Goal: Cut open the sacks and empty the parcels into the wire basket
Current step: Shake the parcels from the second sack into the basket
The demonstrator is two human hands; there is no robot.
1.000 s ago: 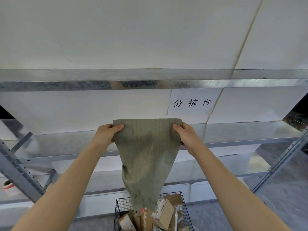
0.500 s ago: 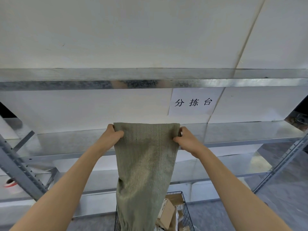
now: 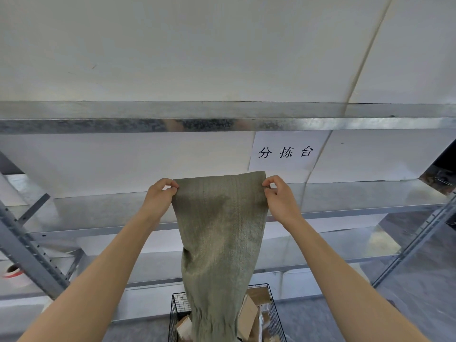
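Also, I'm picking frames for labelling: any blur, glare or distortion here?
Head view: the sack, left hand and right hand look sharp; the wide-angle lens splays the rack uprights; mild sheen, no harsh glare, on the metal shelf beam; lighting even, shadows soft.

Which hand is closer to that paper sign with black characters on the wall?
Right. The right hand pinches a top corner of the sack just below the sign; the left hand pinches the opposite corner, farther to the sign's lower left.
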